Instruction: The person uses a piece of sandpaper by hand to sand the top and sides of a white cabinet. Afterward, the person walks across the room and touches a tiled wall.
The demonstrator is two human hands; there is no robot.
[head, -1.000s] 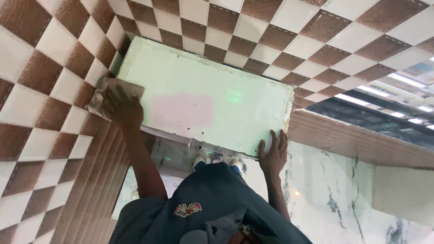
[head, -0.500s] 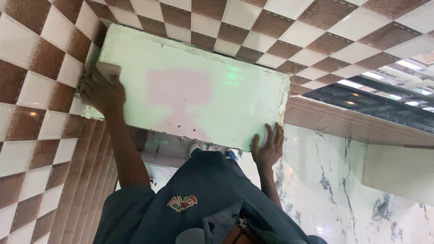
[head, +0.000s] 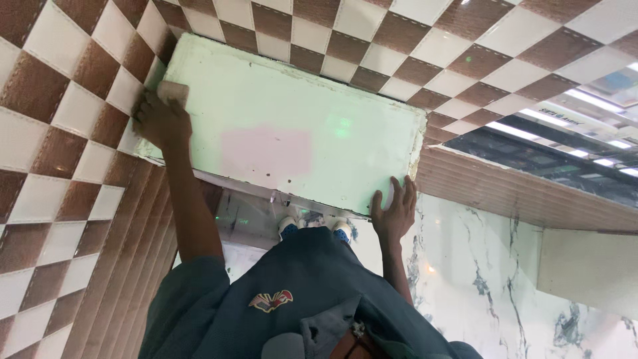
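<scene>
Two hands are at work on one pale green panel (head: 292,126), a flat painted rectangle set among brown and white checkered tiles (head: 60,133). My left hand (head: 159,119) is closed over a small pale block (head: 171,92), which looks like a sanding pad or sponge, though I cannot tell which, and presses it flat against the panel's far left corner, right at the seam where paint meets tile. Holding it with my palm on top lets me bear down evenly. My right hand (head: 394,211) is empty, fingers spread wide and laid on the panel's near right corner, gripping the edge; I judge it is there to brace me while I lean across. A pinkish patch (head: 266,151) sits near the middle of the panel, well apart from both hands. Below the panel's near edge I can see my blue and white shoes (head: 316,227) on a glossy marbled white surface (head: 478,279), with my dark blue shirt (head: 299,306) filling the bottom of the view.
</scene>
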